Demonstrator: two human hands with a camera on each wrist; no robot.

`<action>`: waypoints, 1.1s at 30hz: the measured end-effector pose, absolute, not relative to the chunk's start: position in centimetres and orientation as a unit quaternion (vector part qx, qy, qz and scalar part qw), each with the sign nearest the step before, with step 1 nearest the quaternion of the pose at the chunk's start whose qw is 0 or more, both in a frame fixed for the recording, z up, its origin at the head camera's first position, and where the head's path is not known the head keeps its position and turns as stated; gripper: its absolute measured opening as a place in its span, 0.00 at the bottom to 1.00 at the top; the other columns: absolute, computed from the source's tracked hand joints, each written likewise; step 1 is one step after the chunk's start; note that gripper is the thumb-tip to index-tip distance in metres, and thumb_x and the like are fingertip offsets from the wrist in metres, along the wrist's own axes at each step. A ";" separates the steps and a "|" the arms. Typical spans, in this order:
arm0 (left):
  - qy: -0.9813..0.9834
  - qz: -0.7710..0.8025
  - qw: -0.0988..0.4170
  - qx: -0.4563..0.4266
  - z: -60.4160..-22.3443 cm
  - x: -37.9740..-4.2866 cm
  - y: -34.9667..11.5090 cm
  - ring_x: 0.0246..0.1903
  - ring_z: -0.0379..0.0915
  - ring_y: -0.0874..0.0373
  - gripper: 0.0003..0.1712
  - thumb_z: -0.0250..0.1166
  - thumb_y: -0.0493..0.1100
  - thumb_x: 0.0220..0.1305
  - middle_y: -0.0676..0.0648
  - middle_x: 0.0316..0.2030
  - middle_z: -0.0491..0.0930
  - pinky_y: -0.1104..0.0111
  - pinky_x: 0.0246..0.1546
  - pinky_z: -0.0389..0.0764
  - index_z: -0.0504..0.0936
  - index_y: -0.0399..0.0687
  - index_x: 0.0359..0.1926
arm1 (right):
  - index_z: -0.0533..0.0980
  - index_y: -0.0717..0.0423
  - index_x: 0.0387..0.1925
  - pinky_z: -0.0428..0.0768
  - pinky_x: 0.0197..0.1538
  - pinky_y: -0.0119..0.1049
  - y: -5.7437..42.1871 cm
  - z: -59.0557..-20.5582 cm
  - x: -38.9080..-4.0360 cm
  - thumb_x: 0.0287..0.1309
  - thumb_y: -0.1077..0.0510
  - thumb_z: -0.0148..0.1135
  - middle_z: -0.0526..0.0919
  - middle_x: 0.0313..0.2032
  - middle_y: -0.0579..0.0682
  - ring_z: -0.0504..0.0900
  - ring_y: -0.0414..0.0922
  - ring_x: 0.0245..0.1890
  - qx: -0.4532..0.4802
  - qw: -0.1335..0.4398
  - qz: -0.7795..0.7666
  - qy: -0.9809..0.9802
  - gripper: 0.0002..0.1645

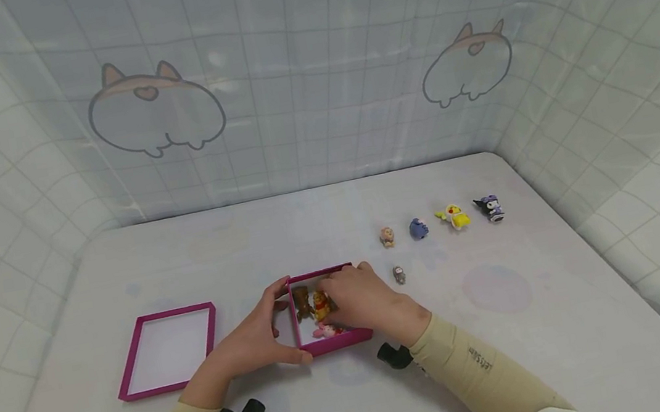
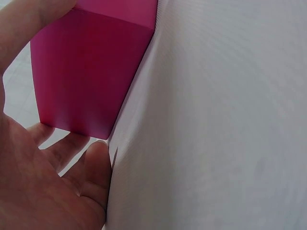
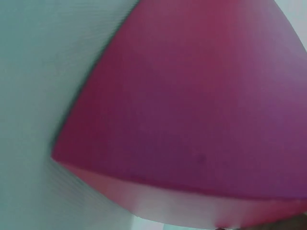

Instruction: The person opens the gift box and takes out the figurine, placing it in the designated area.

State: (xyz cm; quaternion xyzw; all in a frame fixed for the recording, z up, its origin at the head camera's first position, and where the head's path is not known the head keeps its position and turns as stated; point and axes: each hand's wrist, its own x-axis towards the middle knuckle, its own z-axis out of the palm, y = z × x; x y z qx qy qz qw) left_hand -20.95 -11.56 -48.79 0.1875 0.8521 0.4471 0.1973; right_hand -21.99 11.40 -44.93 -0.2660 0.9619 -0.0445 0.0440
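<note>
A magenta open box (image 1: 336, 343) stands in front of me with small toy figurines inside. Among them are a brown figurine (image 1: 301, 302), a yellow bear figurine with red on it (image 1: 320, 305) and a pink one (image 1: 324, 331). My left hand (image 1: 254, 337) grips the box's left end, thumb at the near corner and fingers round the far one; the left wrist view shows this magenta wall (image 2: 91, 72) between them. Over the box's right part, my right hand (image 1: 363, 299) reaches down inside. Its fingertips are largely hidden, so whether they pinch a figurine is unclear.
A magenta-rimmed lid (image 1: 213, 329) with a white inside lies to the left. Right of the box are a small grey figurine (image 1: 399, 274) and a row: a beige figurine (image 1: 387, 237), a blue one (image 1: 418, 228), a yellow one (image 1: 455, 216) and a black-and-purple one (image 1: 491, 208).
</note>
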 end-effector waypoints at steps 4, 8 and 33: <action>0.851 0.448 0.196 0.190 -48.9 -21.0 -11.6 0.67 0.58 0.53 0.75 0.83 0.64 0.32 0.52 0.72 0.54 0.54 0.57 0.76 0.43 0.68 0.76 | 0.81 0.42 0.54 0.73 0.41 0.45 11.4 -45.0 -22.1 0.50 0.36 0.73 0.85 0.45 0.40 0.80 0.43 0.44 -0.274 0.044 -0.041 0.960 0.31; 0.851 0.447 0.197 0.191 -48.9 -21.0 -11.6 0.68 0.58 0.53 0.75 0.83 0.64 0.32 0.52 0.72 0.53 0.54 0.57 0.76 0.43 0.67 0.76 | 0.79 0.44 0.54 0.72 0.41 0.45 11.6 -45.0 -22.1 0.48 0.34 0.73 0.83 0.43 0.40 0.79 0.41 0.43 -0.262 0.057 -0.065 0.961 0.34; 0.854 0.445 0.205 0.177 -48.7 -21.0 -11.5 0.67 0.58 0.52 0.75 0.83 0.65 0.31 0.52 0.72 0.54 0.53 0.56 0.77 0.44 0.68 0.76 | 0.73 0.43 0.54 0.82 0.47 0.32 15.0 -41.8 -23.1 0.51 0.56 0.77 0.78 0.48 0.42 0.82 0.37 0.45 -0.240 0.113 -0.419 0.868 0.30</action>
